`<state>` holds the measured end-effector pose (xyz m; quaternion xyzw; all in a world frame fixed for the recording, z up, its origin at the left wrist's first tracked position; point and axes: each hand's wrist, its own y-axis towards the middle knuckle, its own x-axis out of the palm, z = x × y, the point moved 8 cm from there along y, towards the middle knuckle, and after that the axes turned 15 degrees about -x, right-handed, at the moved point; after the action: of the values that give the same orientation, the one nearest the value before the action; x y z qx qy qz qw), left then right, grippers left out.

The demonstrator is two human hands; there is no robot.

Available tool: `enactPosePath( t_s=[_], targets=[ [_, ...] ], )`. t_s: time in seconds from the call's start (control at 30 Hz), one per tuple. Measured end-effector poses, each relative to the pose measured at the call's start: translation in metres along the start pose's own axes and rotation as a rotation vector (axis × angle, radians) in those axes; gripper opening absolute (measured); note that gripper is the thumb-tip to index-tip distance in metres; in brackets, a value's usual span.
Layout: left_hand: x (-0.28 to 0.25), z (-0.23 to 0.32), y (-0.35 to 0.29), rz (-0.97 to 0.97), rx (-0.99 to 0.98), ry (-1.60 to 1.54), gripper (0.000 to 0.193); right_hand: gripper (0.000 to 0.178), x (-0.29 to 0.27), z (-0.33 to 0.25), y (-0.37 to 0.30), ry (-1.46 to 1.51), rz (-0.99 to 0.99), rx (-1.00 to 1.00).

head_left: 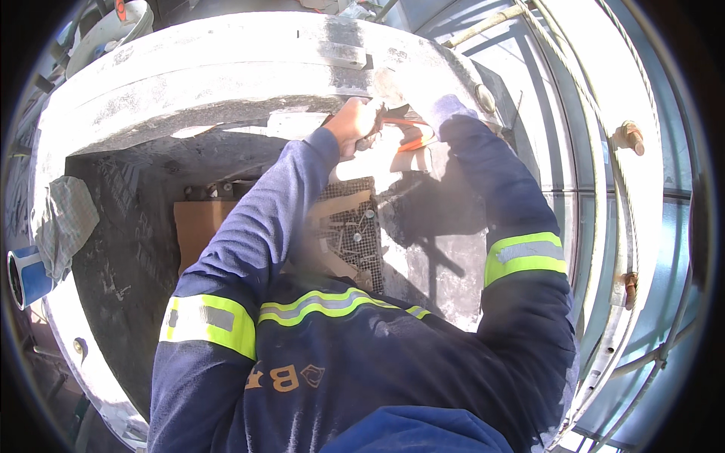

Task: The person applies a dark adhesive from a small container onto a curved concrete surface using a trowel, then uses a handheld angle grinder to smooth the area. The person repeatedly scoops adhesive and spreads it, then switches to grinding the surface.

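Observation:
My left hand (355, 124) is at the inner edge of the pale curved rim (226, 57), its fingers curled closed. What they hold, if anything, I cannot make out. A flat greyish piece (389, 87) shows just beyond the fingertips. My right arm reaches to the same spot; past its cuff (453, 113) the hand is washed out by glare, so its fingers cannot be told. Between the two hands lies an orange strip-like thing (414, 142), its kind unclear. Under my left hand a white ledge (302, 124) runs along the rim.
Below lie a brown board (200, 230) and a dark mesh (361, 238) with small round pieces. A crumpled cloth (66, 226) and a blue roll-like cylinder (30, 275) sit on the left rim. A bucket (113, 41) stands far left. Ropes and pipes (596, 189) run along the right.

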<state>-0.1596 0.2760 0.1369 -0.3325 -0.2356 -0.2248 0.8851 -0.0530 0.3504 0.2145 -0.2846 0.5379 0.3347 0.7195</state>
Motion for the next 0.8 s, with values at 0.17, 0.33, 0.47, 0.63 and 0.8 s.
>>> enactPosePath(
  t_s=[0.17,0.33,0.47,0.63,0.8],
  targets=[
    [0.002,0.002,0.003,-0.024,0.058,0.054,0.029,0.032,-0.027,-0.027,0.009,-0.105,-0.027,0.048],
    [-0.007,-0.004,0.012,-0.072,0.023,-0.039,0.029,0.032,-0.023,-0.018,0.028,-0.144,0.013,-0.043],
    [-0.001,0.001,0.002,-0.040,0.020,-0.027,0.032,0.033,-0.024,-0.024,0.014,-0.068,0.120,-0.021],
    [-0.002,0.000,0.007,-0.067,0.023,-0.011,0.032,0.034,-0.043,-0.044,0.009,-0.037,-0.011,0.054],
    [-0.001,-0.004,0.010,-0.062,0.048,0.020,0.030,0.030,-0.020,-0.036,0.002,0.038,-0.161,0.075]
  ],
)
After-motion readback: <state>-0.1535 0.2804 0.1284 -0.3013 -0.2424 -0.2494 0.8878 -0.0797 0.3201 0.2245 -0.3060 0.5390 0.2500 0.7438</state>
